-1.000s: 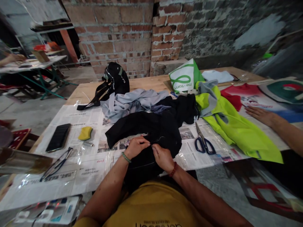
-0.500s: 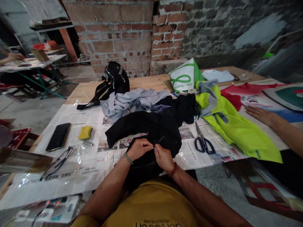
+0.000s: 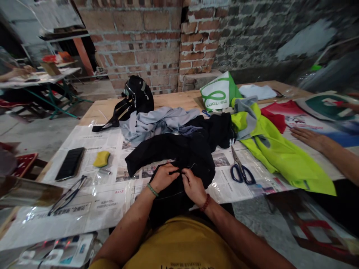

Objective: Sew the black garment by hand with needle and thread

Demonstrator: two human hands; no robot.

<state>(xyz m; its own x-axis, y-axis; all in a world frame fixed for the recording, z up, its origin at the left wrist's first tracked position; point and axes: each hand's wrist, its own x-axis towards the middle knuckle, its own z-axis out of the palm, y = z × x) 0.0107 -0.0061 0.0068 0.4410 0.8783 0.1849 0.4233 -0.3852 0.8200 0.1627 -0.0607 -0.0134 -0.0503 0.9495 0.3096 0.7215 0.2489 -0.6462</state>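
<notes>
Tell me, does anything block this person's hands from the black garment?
Nothing visible does: the left hand and right hand are both directly on the black garment. The scissors lie off to the right, apart from both.

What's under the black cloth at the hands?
Newspaper shows along the edges of the black cloth. Anything beneath its middle is covered, so can't tell.

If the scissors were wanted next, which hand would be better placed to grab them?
Probably the right hand: the scissors lie on its side, right of the black garment, and that hand is nearer. The left hand would likely have to cross it.
</notes>
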